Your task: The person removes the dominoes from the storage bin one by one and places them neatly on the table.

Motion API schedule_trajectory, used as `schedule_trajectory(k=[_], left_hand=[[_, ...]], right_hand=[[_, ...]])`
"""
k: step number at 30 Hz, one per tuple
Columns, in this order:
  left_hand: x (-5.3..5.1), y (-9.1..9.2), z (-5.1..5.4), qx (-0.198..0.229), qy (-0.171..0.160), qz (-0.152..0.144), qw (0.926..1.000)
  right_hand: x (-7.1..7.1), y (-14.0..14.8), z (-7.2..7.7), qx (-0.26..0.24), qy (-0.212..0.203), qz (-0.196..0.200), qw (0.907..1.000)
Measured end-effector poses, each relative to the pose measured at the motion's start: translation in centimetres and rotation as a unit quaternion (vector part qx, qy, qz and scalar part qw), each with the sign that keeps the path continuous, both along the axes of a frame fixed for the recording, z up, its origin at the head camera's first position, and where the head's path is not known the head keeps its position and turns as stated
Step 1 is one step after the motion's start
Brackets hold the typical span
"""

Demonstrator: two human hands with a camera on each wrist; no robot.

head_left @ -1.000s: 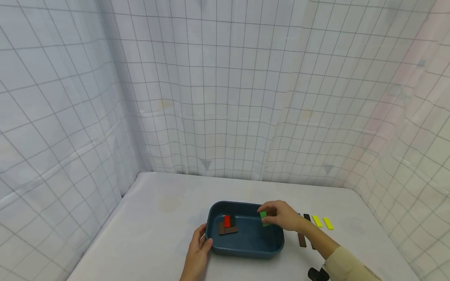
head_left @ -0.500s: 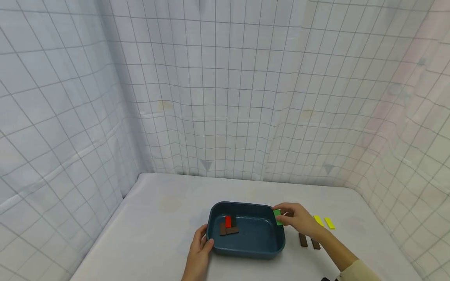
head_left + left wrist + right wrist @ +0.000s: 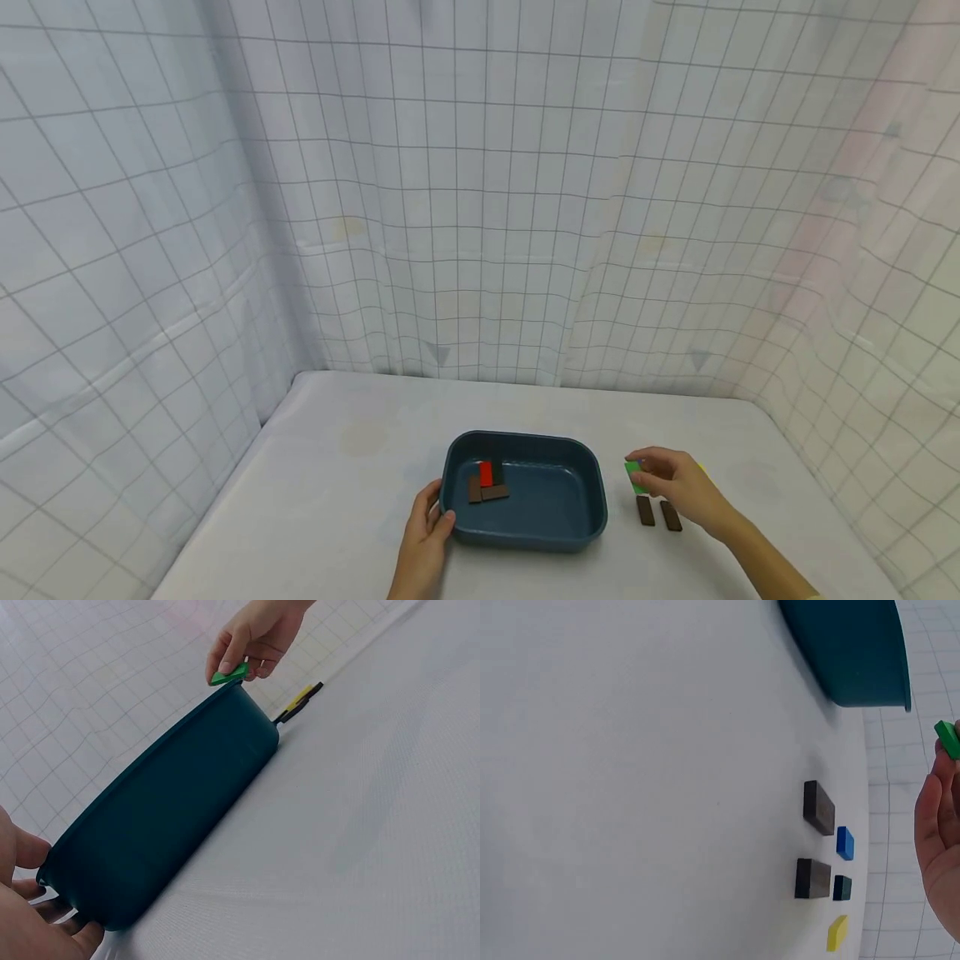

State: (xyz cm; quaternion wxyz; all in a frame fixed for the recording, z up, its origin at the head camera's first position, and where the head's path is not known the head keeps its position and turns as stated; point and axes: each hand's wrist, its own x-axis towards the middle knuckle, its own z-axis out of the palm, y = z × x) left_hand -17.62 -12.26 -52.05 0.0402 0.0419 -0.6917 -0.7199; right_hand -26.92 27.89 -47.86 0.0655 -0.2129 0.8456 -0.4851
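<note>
My left hand (image 3: 423,542) grips the left end of a dark blue plastic tub (image 3: 525,540), its fingers at the rim and outer wall. Inside the tub, at the left, lie a red block (image 3: 486,474), a dark block (image 3: 498,472) and two brown blocks (image 3: 495,492). To the right of the tub, my right hand (image 3: 686,492) pinches a flat green block (image 3: 634,477) between thumb and fingers. The right wrist view shows that green block (image 3: 948,739) held up off the table.
Beneath and beside my right hand, two brown blocks (image 3: 646,511) lie on the white table (image 3: 337,500). A blue block (image 3: 844,844), a dark block (image 3: 842,888) and a yellow block (image 3: 838,933) lie near them. White gridded cloth (image 3: 480,250) surrounds the table.
My right hand has carried the green block rightward, from over the tub's inside, across its right rim, to above the table. The left hand and the tub have stayed put.
</note>
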Motion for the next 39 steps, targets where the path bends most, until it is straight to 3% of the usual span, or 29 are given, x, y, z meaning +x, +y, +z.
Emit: schedule_trajectory(k=[12, 22, 27, 33, 39], left_hand=[[-0.2, 0.0, 0.0, 0.0, -0.001, -0.002, 1.0], [-0.1, 0.3, 0.0, -0.001, -0.009, 0.007, 0.9999], [0.0, 0.3, 0.0, 0.002, -0.009, 0.006, 0.9999], [0.1, 0.4, 0.0, 0.004, -0.009, 0.005, 0.9999], [0.2, 0.3, -0.2, 0.004, 0.001, 0.002, 1.0]], right_hand=[[1.2, 4.1, -1.9, 0.024, -0.027, -0.083, 0.9959], [2.2, 7.2, -3.8, 0.066, -0.07, -0.165, 0.9816], [2.4, 7.8, -4.5, 0.09, -0.082, -0.181, 0.9759], [2.0, 7.9, -5.0, 0.137, -0.051, -0.173, 0.974], [1.7, 7.9, -5.1, 0.205, 0.003, -0.17, 0.9639]])
